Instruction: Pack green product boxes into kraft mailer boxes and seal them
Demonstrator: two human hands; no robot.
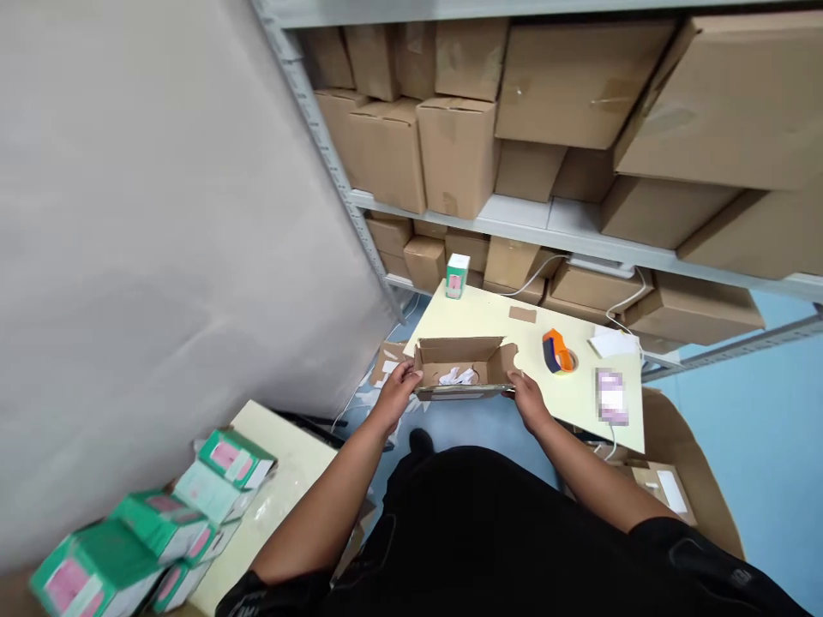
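Note:
An open cardboard box [459,351] is held between my two hands, in front of my body and at the near edge of the cream table [472,310]. My left hand [399,387] grips its left end, thumb on the rim. At the right end, my right hand [525,398] closes on the side wall beside a raised flap. Inside the box lies a small bundle of white crumpled material [457,376], too small to name. Beyond the box, a green and white carton [456,276] stands upright at the table's far left corner.
On the table are an orange tape dispenser [558,352], a cardboard scrap [523,314], white papers [614,343] and a blurred-out item [611,396] with a cable. Several green cartons [109,566] fill a second table [289,446]. Metal shelves [533,218] with brown boxes stand behind.

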